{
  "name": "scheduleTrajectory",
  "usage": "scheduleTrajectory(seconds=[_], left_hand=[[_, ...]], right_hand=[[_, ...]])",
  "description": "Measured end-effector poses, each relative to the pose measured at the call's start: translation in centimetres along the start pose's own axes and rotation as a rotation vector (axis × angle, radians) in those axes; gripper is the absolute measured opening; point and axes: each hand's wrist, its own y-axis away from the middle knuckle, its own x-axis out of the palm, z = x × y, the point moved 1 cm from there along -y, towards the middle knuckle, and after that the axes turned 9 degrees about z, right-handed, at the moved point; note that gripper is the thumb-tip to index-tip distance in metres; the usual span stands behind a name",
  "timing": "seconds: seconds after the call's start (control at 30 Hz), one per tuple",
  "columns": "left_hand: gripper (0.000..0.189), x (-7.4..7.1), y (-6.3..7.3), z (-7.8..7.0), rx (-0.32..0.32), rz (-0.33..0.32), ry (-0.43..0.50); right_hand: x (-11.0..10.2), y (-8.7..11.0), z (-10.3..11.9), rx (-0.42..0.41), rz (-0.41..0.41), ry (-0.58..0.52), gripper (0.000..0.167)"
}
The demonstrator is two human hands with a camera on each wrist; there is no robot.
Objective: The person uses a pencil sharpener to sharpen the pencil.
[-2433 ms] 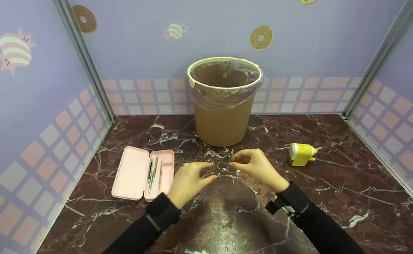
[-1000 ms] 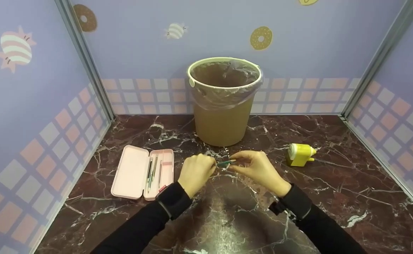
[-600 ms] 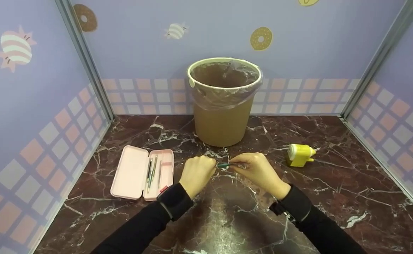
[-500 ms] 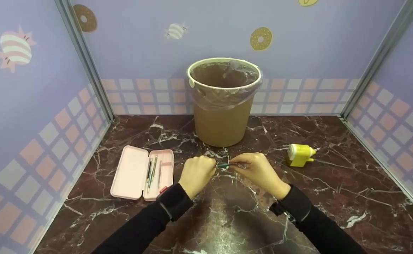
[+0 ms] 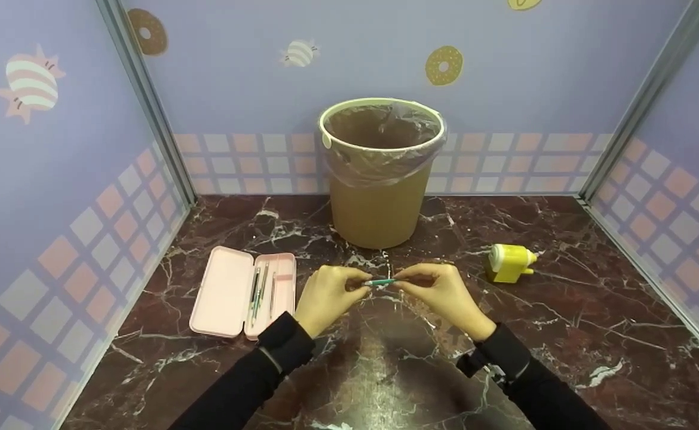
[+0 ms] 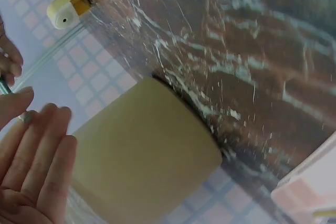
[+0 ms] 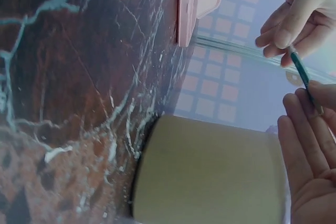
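Between the two hands, a short green pencil (image 5: 380, 282) lies nearly level above the table. Its left end is pinched between the thumb and fingers of the left hand (image 5: 327, 298). The thumb and fingers of the right hand (image 5: 445, 295) pinch its other end. In the right wrist view the green pencil (image 7: 300, 70) slants from one hand's fingertips to the other's, with a pale end near the left hand. An open pink pencil case (image 5: 221, 292) lies left of the left hand, with several pencils (image 5: 257, 295) in its right half.
A tan bin (image 5: 376, 209) with a clear plastic liner stands behind the hands. To the right sits a small yellow and white device (image 5: 509, 263) with a knob. Small pale bits are scattered on the dark marbled table (image 5: 385, 382). Patterned walls enclose the back and sides.
At first the right hand alone held the pencil upright. The left hand then gripped its other end with knuckles up, and has since rolled back, thumb and fingers now showing. The pencil lies level.
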Motion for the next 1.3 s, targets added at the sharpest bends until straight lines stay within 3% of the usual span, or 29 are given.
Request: scheduleTrajectory(seconds=[0.27,0.53,0.73,0.87,1.1,1.3], left_hand=[[0.015,0.3,0.2,0.0,0.048,-0.015,0.079],[0.016,0.5,0.1,-0.2,0.082,0.000,0.062],[0.015,0.7,0.0,0.1,0.078,0.008,0.057],[0.014,0.7,0.1,0.3,0.073,0.009,0.077],[0.012,0.9,0.2,0.6,0.076,0.013,0.073],[0.013,1.1,0.2,0.9,0.069,0.023,0.073]], right_hand=[[0.0,0.6,-1.1,0.017,0.003,-0.060,0.015],[-0.1,1.0,-1.5,0.013,0.017,0.036,0.015],[-1.3,1.4,-1.8,0.022,0.009,0.037,0.020],[-3.6,2.0,-2.8,0.002,-0.018,0.129,0.025],[-10.0,3.3,-6.1,-0.010,-0.057,0.549,0.035],[-15.2,4.7,-9.0,0.087,-0.022,0.703,0.046]])
